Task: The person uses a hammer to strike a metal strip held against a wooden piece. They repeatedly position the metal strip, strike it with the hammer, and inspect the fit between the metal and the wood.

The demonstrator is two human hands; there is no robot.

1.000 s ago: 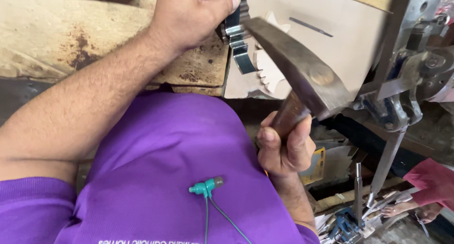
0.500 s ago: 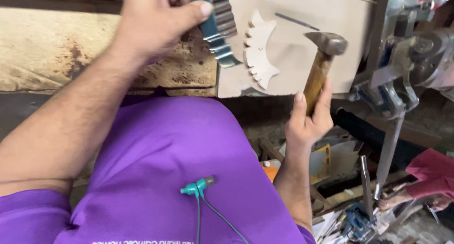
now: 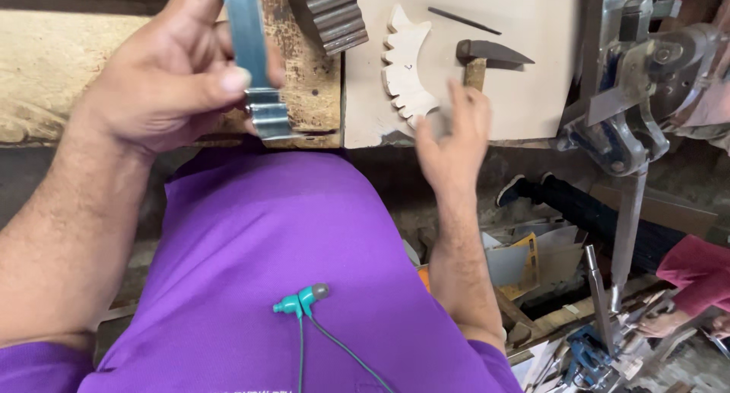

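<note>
My left hand [image 3: 163, 85] grips a flat blue-grey metal strip [image 3: 251, 54] between thumb and fingers; the strip's lower end is ribbed. It is held upright over the worn wooden bench [image 3: 46, 81]. My right hand [image 3: 452, 134] hovers with fingers spread just below a hammer [image 3: 490, 57]. The hammer lies on a pale board [image 3: 532, 96], its wooden handle partly hidden behind my fingertips. A white wooden piece with a scalloped edge [image 3: 407, 70] rests on the board to the left of the hammer.
A dark ribbed metal block [image 3: 328, 14] sits at the bench's top. A thin dark rod [image 3: 464, 20] lies on the board. A metal vise-like machine [image 3: 635, 104] stands right. Below it are another person's leg [image 3: 578, 203], a pink sleeve [image 3: 696, 267], scrap and tools.
My right hand swung the hammer up from below the bench, laid it on the pale board and opened its fingers. My left hand drew the metal strip nearer and more upright.
</note>
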